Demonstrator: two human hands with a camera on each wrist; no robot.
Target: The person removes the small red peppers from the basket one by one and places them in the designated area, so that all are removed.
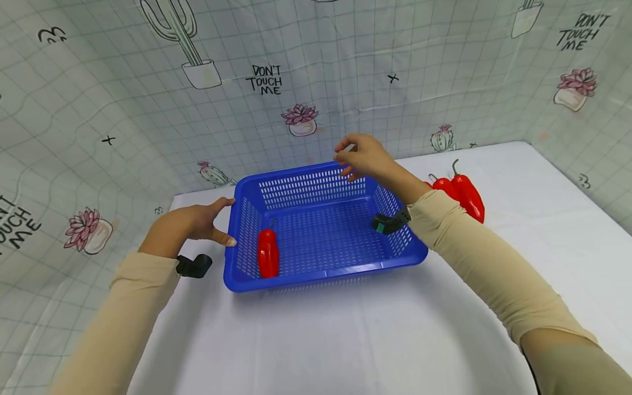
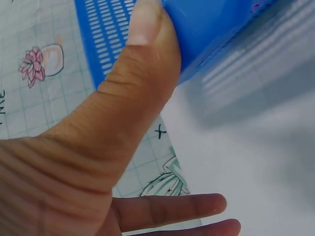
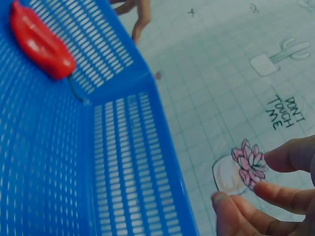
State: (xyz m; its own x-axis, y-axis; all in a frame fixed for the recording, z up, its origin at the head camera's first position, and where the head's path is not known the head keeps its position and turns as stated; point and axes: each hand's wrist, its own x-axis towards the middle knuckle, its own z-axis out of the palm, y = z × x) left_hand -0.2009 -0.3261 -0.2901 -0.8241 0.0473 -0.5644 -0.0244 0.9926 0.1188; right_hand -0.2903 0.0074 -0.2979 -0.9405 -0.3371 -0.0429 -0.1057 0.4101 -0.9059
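A blue plastic basket (image 1: 321,230) with slotted walls stands on the white table. One red pepper (image 1: 268,253) lies inside along its left wall, its stem toward the far side. At the left rim my left hand (image 1: 195,219) is spread, the thumb touching the basket; the left wrist view shows the thumb (image 2: 147,64) against the blue wall and other fingers (image 2: 172,209) straight and apart from it. Above the far rim hovers my right hand (image 1: 365,156), fingers loosely bent with nothing between them. In the right wrist view its fingertips are apart from the basket (image 3: 162,142).
More red peppers (image 1: 466,192) lie on the table right of the basket, partly hidden behind the right forearm. A printed grid cloth (image 1: 345,71) hangs behind the table (image 1: 316,340) and along its sides. Dark wrist devices show on both wrists.
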